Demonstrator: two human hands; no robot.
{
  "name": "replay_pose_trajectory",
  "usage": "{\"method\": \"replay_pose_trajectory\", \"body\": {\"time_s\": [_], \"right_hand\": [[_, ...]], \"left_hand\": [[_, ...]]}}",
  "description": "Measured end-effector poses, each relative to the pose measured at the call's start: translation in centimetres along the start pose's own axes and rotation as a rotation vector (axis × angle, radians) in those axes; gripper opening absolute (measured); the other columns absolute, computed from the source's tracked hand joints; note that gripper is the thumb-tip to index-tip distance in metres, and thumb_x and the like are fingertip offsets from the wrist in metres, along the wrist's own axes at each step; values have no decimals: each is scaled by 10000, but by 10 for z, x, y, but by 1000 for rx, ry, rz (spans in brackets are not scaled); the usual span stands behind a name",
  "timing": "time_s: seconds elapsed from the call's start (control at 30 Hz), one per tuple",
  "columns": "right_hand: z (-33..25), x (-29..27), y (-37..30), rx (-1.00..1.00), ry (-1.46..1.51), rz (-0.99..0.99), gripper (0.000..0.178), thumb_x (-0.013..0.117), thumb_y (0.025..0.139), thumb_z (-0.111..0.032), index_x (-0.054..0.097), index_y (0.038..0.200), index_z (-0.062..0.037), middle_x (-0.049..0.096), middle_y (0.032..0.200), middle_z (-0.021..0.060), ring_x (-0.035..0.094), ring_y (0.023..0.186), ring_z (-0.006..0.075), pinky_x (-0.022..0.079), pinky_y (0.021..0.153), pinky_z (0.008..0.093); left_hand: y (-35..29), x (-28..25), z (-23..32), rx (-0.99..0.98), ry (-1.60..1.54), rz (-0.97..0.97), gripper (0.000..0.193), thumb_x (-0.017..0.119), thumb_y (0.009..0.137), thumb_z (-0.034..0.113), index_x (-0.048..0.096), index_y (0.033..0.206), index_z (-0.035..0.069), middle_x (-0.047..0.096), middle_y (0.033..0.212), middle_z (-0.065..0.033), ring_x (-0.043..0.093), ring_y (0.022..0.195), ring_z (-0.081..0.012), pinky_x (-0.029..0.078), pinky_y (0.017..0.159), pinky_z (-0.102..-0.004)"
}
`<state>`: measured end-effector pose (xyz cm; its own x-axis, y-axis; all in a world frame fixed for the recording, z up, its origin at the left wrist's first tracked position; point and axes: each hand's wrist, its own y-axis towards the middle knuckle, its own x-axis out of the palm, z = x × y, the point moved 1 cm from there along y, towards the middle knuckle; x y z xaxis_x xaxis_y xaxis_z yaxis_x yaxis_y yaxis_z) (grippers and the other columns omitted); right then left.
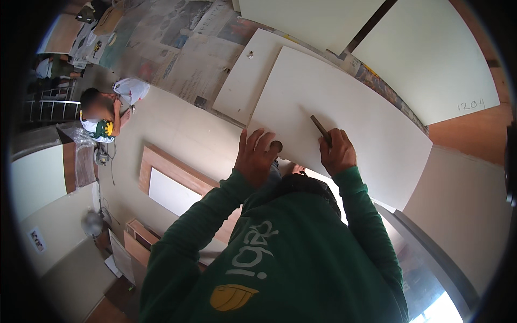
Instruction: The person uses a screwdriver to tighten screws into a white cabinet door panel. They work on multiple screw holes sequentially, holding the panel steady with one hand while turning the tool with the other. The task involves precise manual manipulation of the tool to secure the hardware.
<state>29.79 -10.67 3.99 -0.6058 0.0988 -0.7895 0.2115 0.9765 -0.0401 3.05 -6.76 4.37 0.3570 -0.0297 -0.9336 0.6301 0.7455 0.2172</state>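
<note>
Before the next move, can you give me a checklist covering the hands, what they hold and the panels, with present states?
1. Right hand grips the stick: ok.
2. Stick's far tip touches the top panel: cannot tell.
3. Left hand has a firm hold on the round thing: cannot tell.
4. Top panel overlaps the lower panel: ok.
5. Lower panel bare: not ok, a small thing shows near its far end.
6. Other person away from the panels: ok, off to the left.
</note>
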Motion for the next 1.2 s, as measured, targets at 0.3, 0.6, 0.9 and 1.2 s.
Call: {"method": "replay_pose_trajectory", "body": {"time_s": [0.3,0.6,0.9,1.2], "right_hand": [[-2,1,1,43,7,6,208,712,975,-200,580,1036,-52,674,983,178,691,839,456,573,715,560],[-6,3,4,130,33,-6,208,712,955,-195,580,1018,-48,677,975,182,691,820,447,570,720,553],[-3,5,8,156,-7,-16,199,703,940,-187,578,990,-40,680,953,190,691,820,450,567,719,557],[-14,-5,-3,148,-22,-95,195,664,939,-183,580,988,-14,670,950,222,672,838,487,551,777,584]], "left_hand": [[17,-10,-14,-77,-293,-116,200,863,839,210,763,1012,213,609,1302,-78,552,1305,-353,283,1193,-734],[26,-5,-61,116,-420,-279,253,911,805,223,777,1016,191,605,1367,-64,548,1335,-342,370,1195,-632],[40,-23,-47,224,-315,-176,276,866,834,205,761,1088,224,626,1388,-107,549,1377,-330,358,1217,-617],[21,-5,-60,120,-476,-154,186,836,863,213,781,1039,197,615,1405,-81,549,1377,-339,362,1209,-618]]}}
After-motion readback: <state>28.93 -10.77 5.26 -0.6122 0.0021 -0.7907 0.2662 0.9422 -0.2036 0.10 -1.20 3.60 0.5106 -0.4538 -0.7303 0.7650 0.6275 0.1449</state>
